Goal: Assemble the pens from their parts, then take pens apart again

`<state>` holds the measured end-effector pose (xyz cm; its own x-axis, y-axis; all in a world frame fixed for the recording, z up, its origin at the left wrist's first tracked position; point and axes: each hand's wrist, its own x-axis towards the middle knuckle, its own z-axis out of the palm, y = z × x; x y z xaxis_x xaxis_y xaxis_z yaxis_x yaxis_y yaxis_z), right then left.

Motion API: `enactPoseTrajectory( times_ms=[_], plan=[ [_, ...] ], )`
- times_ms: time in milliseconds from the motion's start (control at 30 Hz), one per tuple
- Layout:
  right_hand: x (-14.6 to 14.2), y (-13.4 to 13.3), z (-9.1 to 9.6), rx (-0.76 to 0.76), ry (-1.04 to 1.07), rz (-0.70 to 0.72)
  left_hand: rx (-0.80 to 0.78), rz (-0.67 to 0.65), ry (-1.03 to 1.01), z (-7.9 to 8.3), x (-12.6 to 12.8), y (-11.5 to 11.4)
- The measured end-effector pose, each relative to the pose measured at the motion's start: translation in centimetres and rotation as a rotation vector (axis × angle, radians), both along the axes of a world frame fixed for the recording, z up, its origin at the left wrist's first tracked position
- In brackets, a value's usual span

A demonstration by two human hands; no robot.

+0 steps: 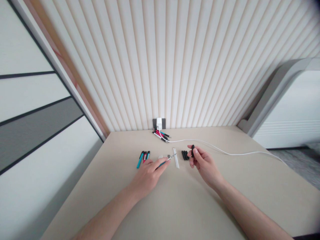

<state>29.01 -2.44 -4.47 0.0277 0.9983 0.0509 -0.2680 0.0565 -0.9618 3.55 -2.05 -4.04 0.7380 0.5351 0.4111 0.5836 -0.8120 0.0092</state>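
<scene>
In the head view, the left hand (147, 176) has its fingers curled together around a slim teal pen (163, 163), and the right hand (203, 165) pinches a black tube (192, 150) between thumb and fingertips; a loose grip or a slight knock could send these round parts rolling across the smooth beige tabletop (190, 203). Three more black tubes (185, 155) lie just beside the right hand, three loose pens (143, 158) lie left of the left hand, and two or three white rods (176, 158) lie between the hands.

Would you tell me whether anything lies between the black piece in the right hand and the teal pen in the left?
Yes: thin white rods and black pieces lie between the left hand and right hand.
</scene>
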Motion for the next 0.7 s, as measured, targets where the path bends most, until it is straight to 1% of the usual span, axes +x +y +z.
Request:
enactPoseTrajectory(
  times_ms=[133, 267, 333, 400, 500, 600, 700],
  plan=[
    [-0.1, -0.1, 0.2, -0.036, 0.047, 0.039, 0.005, 0.003, 0.003, 0.0, 0.0, 0.0],
    [0.0, 0.0, 0.2, -0.045, 0.038, 0.027, 0.017, -0.001, -0.009, 0.0, 0.0, 0.0],
    [0.2, 0.1, 0.0, -0.046, 0.012, 0.028, 0.015, -0.005, -0.009, 0.0, 0.0, 0.0],
    [0.5, 0.3, -0.2, -0.039, -0.06, 0.016, 0.005, -0.002, -0.004, 0.0, 0.0, 0.0],
    [1.1, 0.5, -0.4, 0.005, -0.29, -0.072, -0.01, 0.013, 0.012, 0.0, 0.0, 0.0],
    [1.9, 0.7, -0.5, 0.047, -0.642, -0.17, -0.01, 0.018, 0.014, 0.0, -0.1, 0.0],
    [2.4, 0.8, -0.5, 0.081, -0.94, -0.217, -0.003, 0.013, 0.014, -0.1, -0.1, 0.0]
  ],
)
